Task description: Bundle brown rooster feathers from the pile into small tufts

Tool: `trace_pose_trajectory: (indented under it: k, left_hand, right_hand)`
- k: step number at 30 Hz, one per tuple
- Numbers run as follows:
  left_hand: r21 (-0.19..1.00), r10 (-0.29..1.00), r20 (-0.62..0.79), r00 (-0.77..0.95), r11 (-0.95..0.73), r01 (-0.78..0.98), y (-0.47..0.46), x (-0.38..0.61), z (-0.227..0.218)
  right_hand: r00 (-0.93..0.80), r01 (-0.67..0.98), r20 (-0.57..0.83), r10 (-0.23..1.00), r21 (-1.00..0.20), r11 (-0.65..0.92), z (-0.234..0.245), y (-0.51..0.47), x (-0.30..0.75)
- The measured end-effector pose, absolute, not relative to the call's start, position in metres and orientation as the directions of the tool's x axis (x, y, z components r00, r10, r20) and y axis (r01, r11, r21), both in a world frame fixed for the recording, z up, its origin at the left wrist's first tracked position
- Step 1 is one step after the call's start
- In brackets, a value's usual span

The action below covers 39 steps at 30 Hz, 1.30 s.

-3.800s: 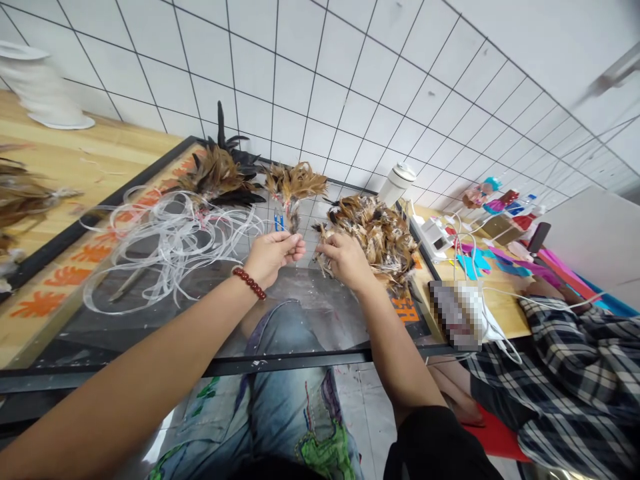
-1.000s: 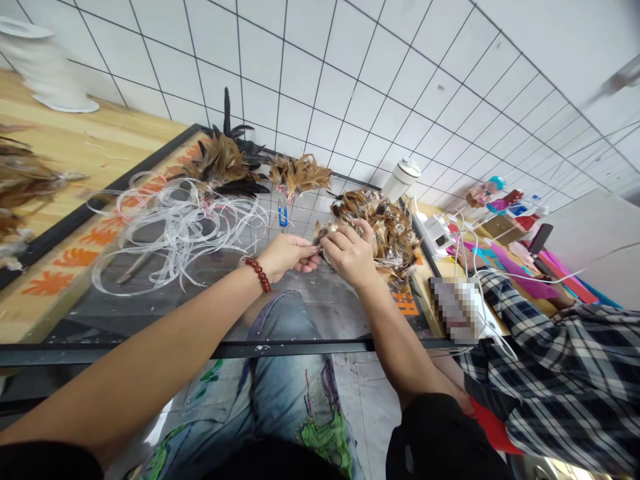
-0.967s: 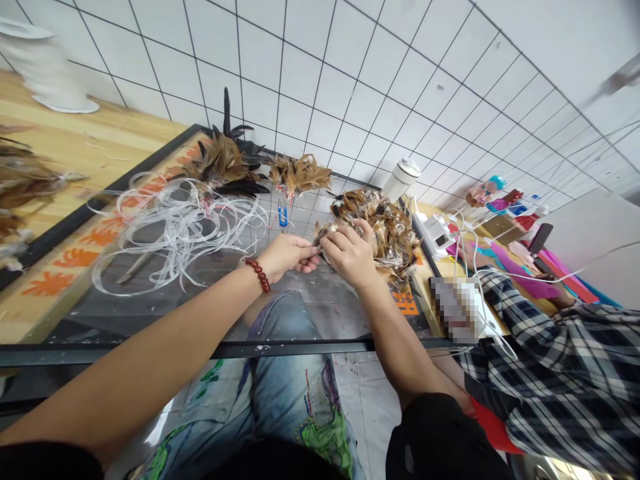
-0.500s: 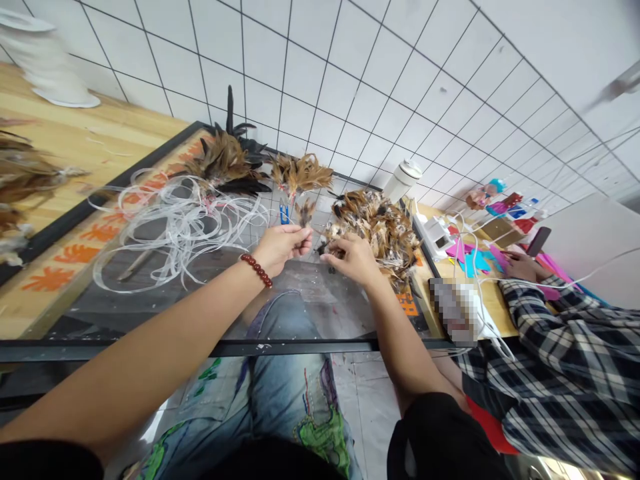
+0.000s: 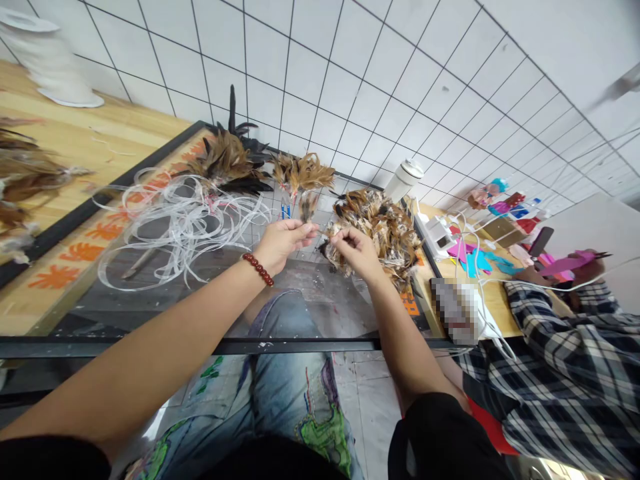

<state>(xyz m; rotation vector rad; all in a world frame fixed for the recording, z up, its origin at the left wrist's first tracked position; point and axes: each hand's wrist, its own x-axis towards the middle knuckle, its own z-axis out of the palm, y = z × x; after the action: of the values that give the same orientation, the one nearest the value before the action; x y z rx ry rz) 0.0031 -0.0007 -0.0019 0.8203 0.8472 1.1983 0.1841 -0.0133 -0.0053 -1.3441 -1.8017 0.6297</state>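
A small brown-grey feather [image 5: 309, 205] stands up from the pinched thumb and fingers of my left hand [image 5: 286, 243], which wears a string of red-brown beads at the wrist. Close by on the right, my right hand [image 5: 357, 252] has its thumb and forefinger pressed together; whatever lies between them is too small to make out. That hand is at the left edge of a heap of brown and cream feathers [image 5: 387, 227]. Beyond my left hand lies a bunch of brown feathers [image 5: 306, 172] with pinkish stems.
Loose coils of clear plastic strip [image 5: 175, 230] cover the table's left part, near a dark feather bunch [image 5: 227, 160]. A white bottle [image 5: 404, 180] stands behind the heap. At right, cables trail past a co-worker's plaid sleeve [image 5: 537, 307]. A white spool [image 5: 55, 63] stands far left.
My right hand has risen slightly off the heap's edge and its fingers have closed into a pinch. My left hand still holds the feather. The co-worker's hand has lifted a pink piece.
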Motion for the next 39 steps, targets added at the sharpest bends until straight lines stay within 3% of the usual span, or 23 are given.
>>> trace_pose_trajectory:
  k: [3,5,7,12,14,16,21,23,30,35,39]
  left_hand:
    - [0.873,0.984,-0.139,0.115,0.176,-0.454,0.002,0.002,-0.001]
    - [0.871,0.981,-0.162,0.107,0.193,-0.453,0.003,0.001,-0.001]
    - [0.876,0.980,-0.171,0.098,0.197,-0.441,0.004,0.001,-0.003]
    - [0.907,0.988,-0.123,0.089,0.148,-0.394,0.002,0.005,-0.006]
    - [0.911,0.985,-0.139,0.106,0.169,-0.377,-0.001,0.006,-0.005]
    - [0.903,0.970,-0.189,0.152,0.233,-0.362,-0.004,0.006,-0.002]
    - [0.894,0.929,-0.295,0.224,0.351,-0.278,-0.009,0.005,0.006]
    - [0.909,0.927,-0.299,0.226,0.349,-0.227,-0.009,0.006,0.006]
    - [0.933,0.915,-0.282,0.288,0.332,-0.142,-0.008,0.007,0.000]
    - [0.922,0.841,-0.308,0.445,0.380,-0.080,-0.009,0.006,-0.001]
    - [0.867,0.896,-0.277,0.347,0.389,-0.312,-0.002,0.000,0.004]
  right_hand:
    - [-0.215,0.847,0.346,0.913,-0.400,0.351,-0.011,-0.016,0.179]
    - [-0.256,0.909,0.318,0.913,-0.241,0.340,-0.014,-0.014,0.178]
    - [-0.247,0.906,0.337,0.909,-0.251,0.340,-0.016,-0.011,0.180]
    - [-0.168,0.684,0.430,0.887,-0.597,0.419,-0.015,-0.004,0.189]
    - [-0.165,0.630,0.418,0.893,-0.652,0.422,-0.014,-0.005,0.189]
    - [-0.170,0.665,0.422,0.891,-0.618,0.420,-0.013,-0.007,0.187]
    - [-0.236,0.876,0.468,0.852,-0.277,0.395,-0.005,-0.016,0.180]
    - [-0.249,0.900,0.473,0.845,-0.209,0.383,-0.003,-0.018,0.178]
    - [-0.261,0.902,0.475,0.840,-0.190,0.388,-0.005,-0.019,0.174]
    - [-0.304,0.870,0.475,0.826,-0.214,0.444,-0.005,-0.019,0.174]
    - [-0.219,0.925,0.520,0.825,-0.160,0.346,-0.004,-0.019,0.177]
